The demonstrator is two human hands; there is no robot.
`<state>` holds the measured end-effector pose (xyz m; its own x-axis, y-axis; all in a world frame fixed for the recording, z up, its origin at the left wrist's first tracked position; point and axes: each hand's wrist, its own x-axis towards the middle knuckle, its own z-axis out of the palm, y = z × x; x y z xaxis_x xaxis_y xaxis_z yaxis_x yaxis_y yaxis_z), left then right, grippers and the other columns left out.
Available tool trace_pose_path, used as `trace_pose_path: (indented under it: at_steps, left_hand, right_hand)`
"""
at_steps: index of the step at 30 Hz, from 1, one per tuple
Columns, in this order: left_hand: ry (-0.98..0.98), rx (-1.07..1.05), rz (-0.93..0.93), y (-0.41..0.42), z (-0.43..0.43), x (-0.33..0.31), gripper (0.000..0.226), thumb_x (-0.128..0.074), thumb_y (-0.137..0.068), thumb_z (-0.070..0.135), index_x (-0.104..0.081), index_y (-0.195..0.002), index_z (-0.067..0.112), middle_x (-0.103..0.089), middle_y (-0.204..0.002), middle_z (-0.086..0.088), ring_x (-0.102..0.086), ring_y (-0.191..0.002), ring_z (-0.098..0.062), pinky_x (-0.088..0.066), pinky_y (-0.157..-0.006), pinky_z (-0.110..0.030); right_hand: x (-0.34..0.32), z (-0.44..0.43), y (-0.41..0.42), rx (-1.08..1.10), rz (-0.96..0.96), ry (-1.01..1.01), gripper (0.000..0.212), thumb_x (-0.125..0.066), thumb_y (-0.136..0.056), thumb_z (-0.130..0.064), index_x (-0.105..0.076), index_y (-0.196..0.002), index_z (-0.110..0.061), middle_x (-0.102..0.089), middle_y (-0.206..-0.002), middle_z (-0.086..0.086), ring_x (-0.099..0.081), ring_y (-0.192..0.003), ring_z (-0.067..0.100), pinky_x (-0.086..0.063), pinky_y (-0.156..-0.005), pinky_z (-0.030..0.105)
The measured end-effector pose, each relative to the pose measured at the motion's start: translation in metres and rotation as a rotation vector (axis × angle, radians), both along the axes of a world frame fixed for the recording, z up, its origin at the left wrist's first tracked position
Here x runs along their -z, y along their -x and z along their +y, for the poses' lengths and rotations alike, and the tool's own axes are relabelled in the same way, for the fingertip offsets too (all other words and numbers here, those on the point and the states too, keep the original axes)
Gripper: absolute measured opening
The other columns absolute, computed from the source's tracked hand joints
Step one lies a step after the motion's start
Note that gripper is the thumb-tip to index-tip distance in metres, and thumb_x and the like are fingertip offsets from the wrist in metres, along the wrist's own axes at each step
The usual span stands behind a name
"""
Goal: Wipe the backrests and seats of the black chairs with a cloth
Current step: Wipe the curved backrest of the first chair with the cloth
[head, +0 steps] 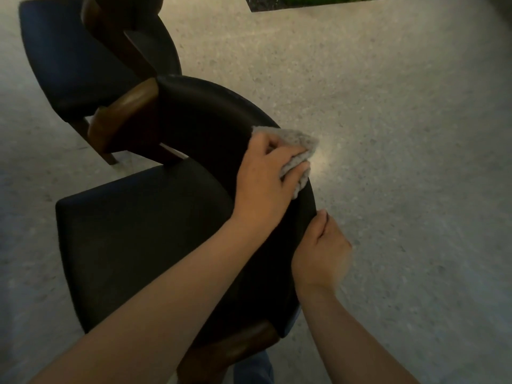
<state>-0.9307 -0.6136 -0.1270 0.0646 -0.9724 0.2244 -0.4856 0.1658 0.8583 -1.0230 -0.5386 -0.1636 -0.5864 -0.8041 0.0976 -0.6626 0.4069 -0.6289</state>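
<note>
2 black chairs in view: the far chair [69, 56] stands at upper left, with no hand on it. On the near chair, above its seat [144, 245], the left hand [266, 176] clutches the grey cloth [299, 142], pressing it on the curved backrest [207, 120] rim, evidently wiping. The right hand [321, 245] pinches the backrest's outer edge, likely steadying it

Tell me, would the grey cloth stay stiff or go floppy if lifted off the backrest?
Probably floppy: the cloth bunches under the left hand and drapes over the backrest edge. Likely light; its fuzzy surface should not slip.
</note>
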Motion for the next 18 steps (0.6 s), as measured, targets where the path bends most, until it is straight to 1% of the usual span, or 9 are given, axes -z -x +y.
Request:
trace_pose_path:
  at_steps: [2,3,4,6,8,9,11,15,18]
  left_hand:
    - [0.027,0.083,-0.145,0.007,-0.01,0.003,0.028,-0.072,-0.086,0.024,-0.069,-0.112,0.013,-0.05,-0.11,-0.003,-0.053,-0.097,-0.015,-0.053,-0.085,-0.031]
    - [0.039,0.107,-0.222,0.008,-0.014,0.005,0.028,-0.072,-0.086,0.025,-0.07,-0.111,0.013,-0.051,-0.109,-0.006,-0.053,-0.095,-0.019,-0.054,-0.081,-0.036]
    - [0.042,0.114,-0.265,0.007,-0.018,0.007,0.029,-0.072,-0.086,0.026,-0.07,-0.111,0.012,-0.052,-0.109,-0.006,-0.053,-0.093,-0.019,-0.054,-0.08,-0.036]
    - [0.022,0.08,-0.251,0.003,-0.025,0.007,0.03,-0.071,-0.087,0.025,-0.068,-0.114,0.012,-0.05,-0.113,-0.003,-0.054,-0.095,-0.015,-0.053,-0.086,-0.031]
    - [-0.041,-0.051,-0.144,-0.006,-0.029,0.007,0.031,-0.068,-0.09,0.025,-0.064,-0.119,0.014,-0.045,-0.118,0.004,-0.054,-0.101,-0.008,-0.048,-0.094,-0.02]
    - [-0.072,-0.123,-0.08,-0.009,-0.028,0.008,0.031,-0.066,-0.091,0.026,-0.063,-0.12,0.016,-0.043,-0.118,0.008,-0.052,-0.102,-0.004,-0.045,-0.095,-0.015]
    - [-0.13,-0.214,-0.02,-0.014,-0.02,0.013,0.028,-0.063,-0.093,0.027,-0.061,-0.119,0.017,-0.039,-0.117,0.013,-0.05,-0.101,0.0,-0.042,-0.092,-0.01]
    - [-0.263,-0.245,0.029,-0.019,0.008,0.034,0.026,-0.062,-0.093,0.028,-0.061,-0.117,0.018,-0.042,-0.118,0.013,-0.05,-0.096,0.008,-0.04,-0.081,-0.004]
    - [-0.258,-0.228,0.059,-0.027,0.01,0.038,0.026,-0.064,-0.093,0.028,-0.062,-0.116,0.017,-0.044,-0.116,0.012,-0.048,-0.1,0.012,-0.04,-0.084,0.0]
  right_hand:
    - [0.001,0.0,0.0,-0.005,-0.009,0.015,0.044,-0.035,-0.103,-0.027,-0.048,-0.063,-0.015,-0.043,-0.052,-0.007,-0.041,-0.043,0.009,-0.021,-0.044,0.024]
    - [0.001,0.0,-0.001,-0.003,-0.013,0.018,0.044,-0.034,-0.102,-0.029,-0.048,-0.063,-0.015,-0.044,-0.053,-0.006,-0.042,-0.044,0.011,-0.022,-0.044,0.024]
    - [0.001,0.0,0.0,0.0,-0.01,0.021,0.043,-0.033,-0.101,-0.03,-0.047,-0.063,-0.016,-0.044,-0.053,-0.006,-0.041,-0.044,0.011,-0.021,-0.044,0.024]
    - [0.001,0.0,0.0,0.003,-0.001,0.022,0.041,-0.034,-0.101,-0.029,-0.046,-0.063,-0.017,-0.041,-0.053,-0.008,-0.039,-0.043,0.007,-0.02,-0.043,0.022]
    - [0.001,0.0,0.0,0.001,-0.004,0.01,0.04,-0.037,-0.103,-0.024,-0.046,-0.064,-0.018,-0.039,-0.053,-0.011,-0.038,-0.045,0.001,-0.02,-0.044,0.02]
    - [0.001,0.0,0.0,0.002,-0.001,0.008,0.039,-0.039,-0.103,-0.022,-0.047,-0.065,-0.018,-0.039,-0.053,-0.012,-0.037,-0.046,-0.001,-0.02,-0.045,0.019]
    - [0.0,0.0,0.0,0.008,0.019,0.018,0.038,-0.037,-0.101,-0.025,-0.05,-0.066,-0.018,-0.04,-0.054,-0.011,-0.033,-0.046,-0.004,-0.019,-0.046,0.017]
    - [0.0,-0.001,-0.001,0.003,0.022,0.033,0.038,-0.036,-0.098,-0.027,-0.052,-0.065,-0.018,-0.039,-0.052,-0.012,-0.033,-0.043,-0.003,-0.018,-0.045,0.018]
    - [0.0,-0.001,-0.001,-0.003,0.004,0.023,0.039,-0.035,-0.098,-0.029,-0.047,-0.062,-0.019,-0.038,-0.049,-0.013,-0.036,-0.042,0.001,-0.018,-0.044,0.019]
